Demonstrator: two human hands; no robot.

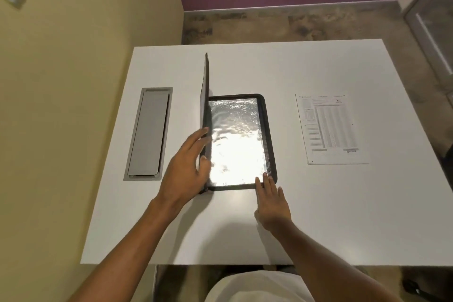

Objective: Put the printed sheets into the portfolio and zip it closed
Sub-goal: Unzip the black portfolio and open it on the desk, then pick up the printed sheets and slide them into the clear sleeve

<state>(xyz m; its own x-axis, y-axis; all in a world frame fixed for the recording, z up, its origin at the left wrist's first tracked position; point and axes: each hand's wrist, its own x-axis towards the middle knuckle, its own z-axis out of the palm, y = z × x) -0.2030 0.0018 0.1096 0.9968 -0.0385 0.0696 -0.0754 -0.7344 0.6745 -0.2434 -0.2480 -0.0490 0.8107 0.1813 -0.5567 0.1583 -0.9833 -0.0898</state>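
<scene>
Hands first: the left hand (188, 167) is gripping the raised cover (204, 95) of the portfolio (268, 135) near its lower edge, fingers wrapped around the cover's free edge, holding it close to upright; the right hand (270, 200) is lying flat and unclenched, grasping nothing, its fingertips (266, 177) pressing the near right corner of the portfolio's base to pin it to the table (245, 228). The base is lying open in the middle of the table, its shiny clear sleeve (235, 140) throwing back strong glare; the dark rim around it is probably the zip track, though the puller is too small to make out. The cover is looking stiff enough to stand under one hand, yet the whole case is probably light and liable to slide on the smooth tabletop, so pinning a corner seems wise. The printed sheets (331, 130) are lying flat on the table, well apart to the right of the portfolio, untouched; they are thin, limp and likely to cling to the surface; lifting them by a corner or sliding them to the table's edge is likely easiest, then feeding them in square so nothing buckles against the slippery sleeve. A grey cable hatch (149, 132) is sitting in the table to the left of the portfolio, clear of the work.
</scene>
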